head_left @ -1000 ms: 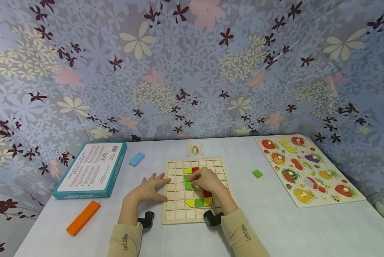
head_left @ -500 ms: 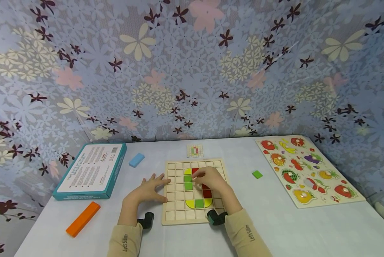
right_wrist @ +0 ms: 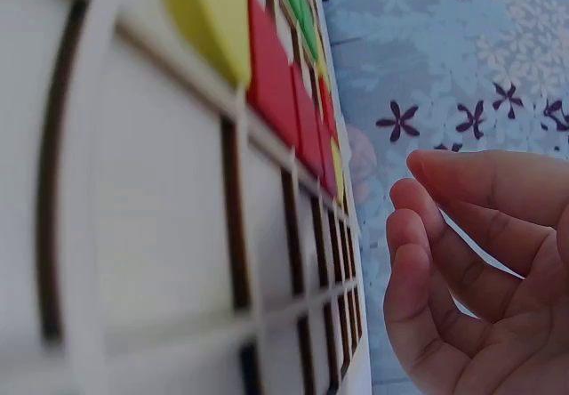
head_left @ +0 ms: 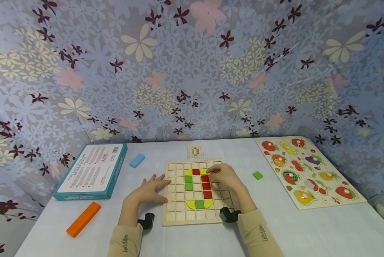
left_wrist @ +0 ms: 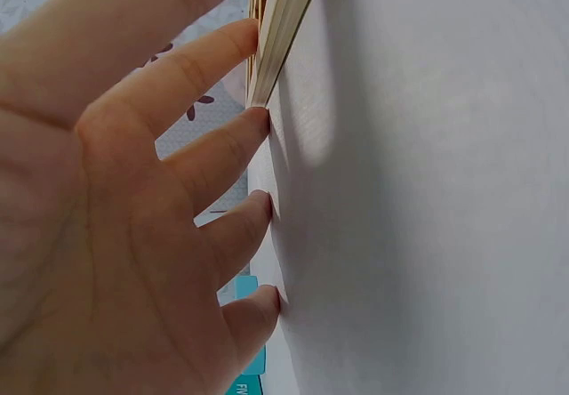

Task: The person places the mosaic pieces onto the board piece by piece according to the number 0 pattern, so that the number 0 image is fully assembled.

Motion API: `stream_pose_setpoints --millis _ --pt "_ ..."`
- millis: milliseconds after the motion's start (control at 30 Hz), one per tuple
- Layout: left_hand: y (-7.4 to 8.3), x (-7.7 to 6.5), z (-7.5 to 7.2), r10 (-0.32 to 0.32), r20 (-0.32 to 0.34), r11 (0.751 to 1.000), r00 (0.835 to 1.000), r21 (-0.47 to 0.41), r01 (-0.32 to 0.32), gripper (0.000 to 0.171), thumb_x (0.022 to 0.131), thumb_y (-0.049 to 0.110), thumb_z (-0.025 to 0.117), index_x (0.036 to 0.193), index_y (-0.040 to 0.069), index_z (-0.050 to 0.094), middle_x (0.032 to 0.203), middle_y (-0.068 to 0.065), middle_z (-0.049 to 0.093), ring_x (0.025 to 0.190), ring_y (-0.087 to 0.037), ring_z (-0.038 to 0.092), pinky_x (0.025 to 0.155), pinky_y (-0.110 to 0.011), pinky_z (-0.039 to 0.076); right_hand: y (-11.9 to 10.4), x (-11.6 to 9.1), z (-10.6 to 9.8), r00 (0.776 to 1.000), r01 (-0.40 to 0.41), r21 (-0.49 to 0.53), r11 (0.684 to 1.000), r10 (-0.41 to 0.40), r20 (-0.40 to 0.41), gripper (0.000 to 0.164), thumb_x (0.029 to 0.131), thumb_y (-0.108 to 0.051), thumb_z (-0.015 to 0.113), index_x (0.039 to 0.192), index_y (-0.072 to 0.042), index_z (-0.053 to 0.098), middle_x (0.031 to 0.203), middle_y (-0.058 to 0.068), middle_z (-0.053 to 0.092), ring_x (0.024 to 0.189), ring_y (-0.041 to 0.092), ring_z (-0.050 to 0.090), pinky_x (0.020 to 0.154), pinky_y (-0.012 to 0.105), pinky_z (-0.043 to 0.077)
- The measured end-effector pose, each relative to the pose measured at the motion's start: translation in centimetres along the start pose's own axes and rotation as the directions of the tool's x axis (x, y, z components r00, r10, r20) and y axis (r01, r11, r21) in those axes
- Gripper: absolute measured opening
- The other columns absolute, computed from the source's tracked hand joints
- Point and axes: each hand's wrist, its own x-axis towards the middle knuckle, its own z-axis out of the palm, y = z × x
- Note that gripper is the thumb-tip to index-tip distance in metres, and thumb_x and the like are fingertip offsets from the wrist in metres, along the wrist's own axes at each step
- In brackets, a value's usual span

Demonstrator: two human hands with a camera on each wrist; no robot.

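Note:
A wooden grid board (head_left: 175,206) lies on the white table. Set in its cells are green squares (head_left: 189,186), red squares (head_left: 206,186) and yellow rounded pieces (head_left: 190,204), forming a ring. My left hand (head_left: 149,190) rests with spread fingers at the board's left edge; in the left wrist view its thumb side touches the rim (left_wrist: 283,35). Over the upper right of the board hovers my right hand (head_left: 225,175), near the top-right yellow piece and the red column. In the right wrist view its fingers (right_wrist: 411,293) are loosely bent, with nothing visible between them and the thumb.
Behind the board lies a small pattern card (head_left: 195,151). A loose green square (head_left: 258,175) and a fruit puzzle board (head_left: 310,175) are on the right. At left are a teal box (head_left: 90,171), a blue block (head_left: 137,160) and an orange bar (head_left: 83,219).
My right hand has moved right, from the green squares to above the red column, uncovering more of the ring's top and right side. My left hand has stayed put.

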Motion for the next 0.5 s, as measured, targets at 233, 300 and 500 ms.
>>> stream_pose_setpoints --millis 233,300,500 --pt "0.0 0.0 0.0 -0.001 0.004 1.000 1.000 -0.003 0.001 0.071 0.068 0.022 0.079 0.133 0.014 0.051 0.149 -0.014 0.028 0.139 -0.039 0.009 0.110 -0.059 -0.003 1.3 -0.3 -1.4 0.999 -0.023 0.008 1.000 0.023 -0.024 0.020 0.085 -0.008 0.060 0.102 -0.001 0.068 0.099 0.011 0.066 0.084 0.022 0.060 0.069 0.033 0.052" --pt "0.0 0.0 0.1 -0.001 0.005 1.000 1.000 -0.005 0.001 0.071 0.068 0.022 0.079 0.133 0.015 0.051 0.149 -0.014 0.028 0.139 -0.039 0.009 0.110 -0.059 -0.003 1.6 -0.4 -1.8 0.999 -0.039 0.011 0.999 0.040 -0.037 0.021 0.085 -0.008 0.060 0.103 -0.001 0.067 0.099 0.012 0.066 0.085 0.021 0.060 0.069 0.032 0.052" --pt "-0.1 0.0 0.0 -0.004 0.007 1.000 1.000 -0.004 0.004 0.071 0.069 0.022 0.079 0.134 0.015 0.051 0.150 -0.013 0.028 0.140 -0.038 0.007 0.110 -0.059 -0.004 2.2 -0.6 -2.9 0.997 -0.048 0.023 0.999 0.049 -0.058 0.023 0.085 -0.010 0.058 0.104 0.000 0.067 0.099 0.013 0.065 0.084 0.022 0.059 0.065 0.031 0.052"
